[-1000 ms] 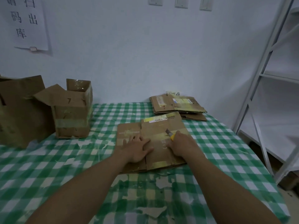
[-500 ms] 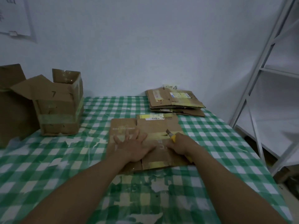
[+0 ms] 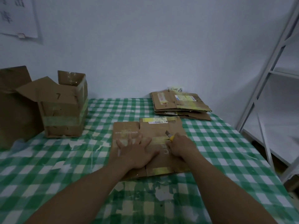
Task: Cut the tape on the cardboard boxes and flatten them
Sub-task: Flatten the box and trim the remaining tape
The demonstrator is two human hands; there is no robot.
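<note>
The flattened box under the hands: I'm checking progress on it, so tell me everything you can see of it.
The flattened box is brown, worn cardboard lying flat on the green-checked tablecloth. Two flaps at its far edge are split by a notch. Yellowish tape crosses its middle and near edge; a white barcode label sits at the far edge. The left hand presses it with spread fingers; the right hand, gripping a yellow knife, rests on it.
</note>
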